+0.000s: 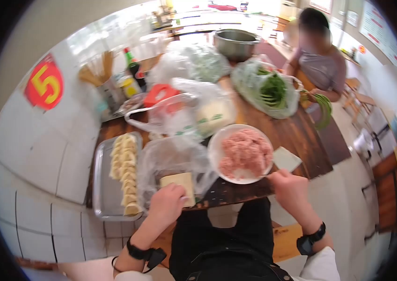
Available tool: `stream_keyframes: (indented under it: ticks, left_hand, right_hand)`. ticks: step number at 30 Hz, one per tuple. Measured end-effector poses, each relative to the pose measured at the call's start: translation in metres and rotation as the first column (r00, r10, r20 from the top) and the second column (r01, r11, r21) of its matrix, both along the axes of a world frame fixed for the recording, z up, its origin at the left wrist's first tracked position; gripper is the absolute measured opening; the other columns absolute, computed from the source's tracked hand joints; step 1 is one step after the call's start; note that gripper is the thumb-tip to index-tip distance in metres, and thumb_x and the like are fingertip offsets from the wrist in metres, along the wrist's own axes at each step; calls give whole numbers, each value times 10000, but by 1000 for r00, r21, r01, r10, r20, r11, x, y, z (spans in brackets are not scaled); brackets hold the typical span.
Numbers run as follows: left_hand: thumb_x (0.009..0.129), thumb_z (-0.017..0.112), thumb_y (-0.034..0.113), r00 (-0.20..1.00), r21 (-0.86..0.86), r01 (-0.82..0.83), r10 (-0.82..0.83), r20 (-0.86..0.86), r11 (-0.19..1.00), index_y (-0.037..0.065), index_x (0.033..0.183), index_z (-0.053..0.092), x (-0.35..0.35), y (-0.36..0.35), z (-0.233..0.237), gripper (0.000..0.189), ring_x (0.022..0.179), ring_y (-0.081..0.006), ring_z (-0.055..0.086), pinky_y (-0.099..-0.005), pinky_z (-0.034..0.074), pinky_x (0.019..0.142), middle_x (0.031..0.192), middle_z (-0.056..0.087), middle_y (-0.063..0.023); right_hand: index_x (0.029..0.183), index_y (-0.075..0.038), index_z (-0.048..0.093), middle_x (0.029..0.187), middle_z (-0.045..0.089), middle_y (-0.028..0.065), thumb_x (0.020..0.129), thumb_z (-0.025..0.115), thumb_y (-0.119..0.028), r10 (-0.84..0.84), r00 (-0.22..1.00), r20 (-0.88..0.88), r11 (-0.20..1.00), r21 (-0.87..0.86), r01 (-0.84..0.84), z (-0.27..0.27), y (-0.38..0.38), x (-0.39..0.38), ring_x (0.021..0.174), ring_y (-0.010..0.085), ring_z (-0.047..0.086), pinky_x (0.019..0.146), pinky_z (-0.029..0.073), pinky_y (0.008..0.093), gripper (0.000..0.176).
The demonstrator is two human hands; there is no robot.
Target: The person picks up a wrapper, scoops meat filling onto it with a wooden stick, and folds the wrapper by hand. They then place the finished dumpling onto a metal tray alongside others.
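My left hand [166, 204] is closed at the edge of the square, pale dough wrappers [183, 183], its fingertips pinching there. They lie by a clear plastic bag [154, 159] at the table's near edge. My right hand [290, 189] is closed in a pinch beside the rim of a white bowl [213, 164]; what its fingers hold, if anything, I cannot make out. Pink minced meat [245, 150] is heaped in the bowl. Just beyond my right hand lies a pale square sheet [286, 159]. Folded wontons [127, 168] stand in rows on a metal tray [105, 199] at the left.
Plastic bags [212, 110] crowd the table's middle, near a red box [161, 95]. A green-capped bottle [133, 65] and chopsticks [107, 63] stand back left. A metal pot [236, 44] is at the back. Across the table, a person [322, 65] handles green vegetables [322, 110].
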State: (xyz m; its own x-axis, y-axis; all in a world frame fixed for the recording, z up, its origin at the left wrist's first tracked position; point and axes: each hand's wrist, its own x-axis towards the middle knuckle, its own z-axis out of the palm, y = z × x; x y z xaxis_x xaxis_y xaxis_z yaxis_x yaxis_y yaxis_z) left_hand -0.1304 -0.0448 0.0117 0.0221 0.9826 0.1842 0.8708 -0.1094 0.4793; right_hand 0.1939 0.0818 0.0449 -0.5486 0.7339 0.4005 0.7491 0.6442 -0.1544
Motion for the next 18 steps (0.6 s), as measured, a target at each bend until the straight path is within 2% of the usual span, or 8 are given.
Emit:
stream_keyframes:
  ticks: [2,4,7,10,12,15,16,18]
  left_hand:
    - [790,721,117,997,36,-79,80,-14,996,74,876,606,9,-4,9,149,812,-334,602,-424,491,715,859,584,-103]
    - [790,718,108,999,35,-42,43,-32,999,73,874,605,9,-3,8,144,808,-328,602,-416,488,705,856,580,-102]
    - [800,712,94,997,31,-40,42,-57,999,67,863,619,7,-1,7,116,780,-312,602,-399,483,681,836,579,-98]
    - [802,718,127,996,-56,-82,84,35,995,79,860,640,1,0,9,109,790,-320,613,-405,488,673,824,587,-98]
    - [825,700,122,985,-139,-95,113,127,986,69,886,670,-5,0,11,87,763,-294,607,-372,482,668,841,604,-100]
    - [852,684,118,959,-145,-109,142,245,983,49,899,681,-13,-1,12,84,745,-235,603,-344,474,666,848,607,-98]
    - [852,684,118,959,-148,-108,142,244,983,49,899,681,-18,-1,9,84,745,-235,603,-344,474,666,848,607,-98]
    - [911,638,113,901,-50,-201,205,383,978,28,966,672,-30,3,-3,107,785,-187,600,-323,470,695,881,620,-68]
  right_hand:
    - [863,-151,680,799,632,24,768,641,-41,19,997,76,1000,-13,-18,12,-5,3,638,284,640,534,483,388,151]
    - [863,-149,679,802,632,20,764,645,-43,2,993,116,999,-35,2,21,-4,3,637,274,642,525,480,378,149]
    - [862,-149,680,795,628,11,755,648,-49,-24,999,-35,992,120,28,15,11,-6,637,264,644,514,476,375,150]
    - [860,-153,684,778,624,5,747,650,-60,35,998,-47,984,174,-27,3,21,-8,614,257,637,507,475,372,151]
    - [846,-126,619,822,614,18,749,631,-58,75,984,159,995,51,-84,9,19,-3,646,261,649,515,492,377,119]
    - [855,-120,610,834,612,15,759,629,-64,108,978,178,994,-36,-103,32,12,6,658,258,654,530,498,374,112]
    - [855,-120,610,834,612,15,759,629,-64,108,978,177,994,-39,-102,31,14,3,658,258,654,530,498,374,112]
    - [845,-118,602,820,607,12,755,632,-63,81,997,-13,990,116,-79,26,19,-7,669,253,658,536,499,376,110]
